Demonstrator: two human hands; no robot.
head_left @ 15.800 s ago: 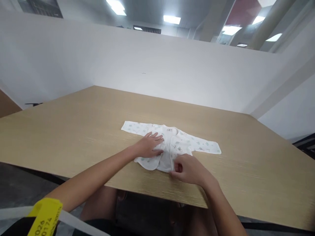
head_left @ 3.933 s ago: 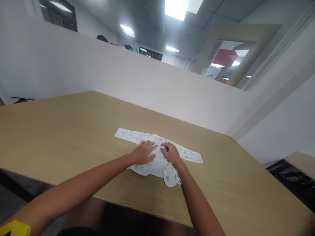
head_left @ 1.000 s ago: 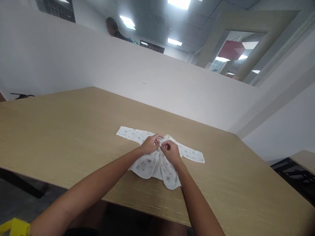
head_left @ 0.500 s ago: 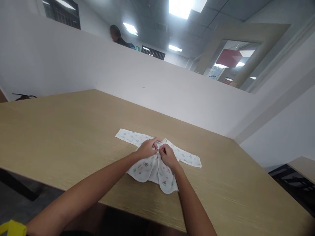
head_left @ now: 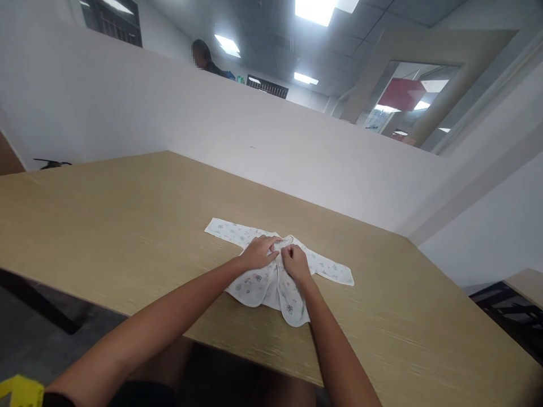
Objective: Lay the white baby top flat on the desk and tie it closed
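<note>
The small white printed cotton top with long sleeves (head_left: pixel 257 282) lies on the pale wood-grain table (head_left: pixel 127 215), by its near edge, neck pointing far, long axis running sleeve to sleeve from far left to near right. At its neckline, the left hand (head_left: pixel 258 252) is curved narrowly and the right hand (head_left: pixel 296 262) curled; whether either pinches cloth, I cannot tell. The step looks like joining the front edges, calling next for precise fingertip alignment.

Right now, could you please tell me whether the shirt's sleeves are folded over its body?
No, the shirt lies on the table with both sleeves stretched outward to the sides.
</note>
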